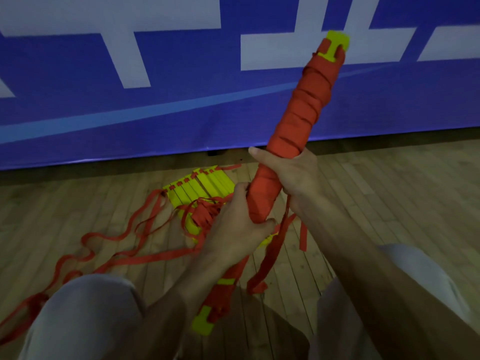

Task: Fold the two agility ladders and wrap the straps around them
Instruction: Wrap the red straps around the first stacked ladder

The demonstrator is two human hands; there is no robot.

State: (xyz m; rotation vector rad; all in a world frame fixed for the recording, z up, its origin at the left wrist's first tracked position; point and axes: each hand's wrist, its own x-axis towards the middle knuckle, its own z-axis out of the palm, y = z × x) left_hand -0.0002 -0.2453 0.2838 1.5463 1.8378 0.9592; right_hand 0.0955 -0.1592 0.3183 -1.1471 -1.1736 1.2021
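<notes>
I work from a single view, the wide-angle camera on the person's head. It faces forward and down and sits close over the left hand (235,231) and right hand (294,175), which fill the middle of the picture. The wrapped ladder (306,110) they grip slants from bottom centre up toward the top right. Both knees (85,307) crowd the bottom corners. Farther out, the view reaches the wooden floor (389,193) and a blue banner (181,105) across the upper half.
</notes>
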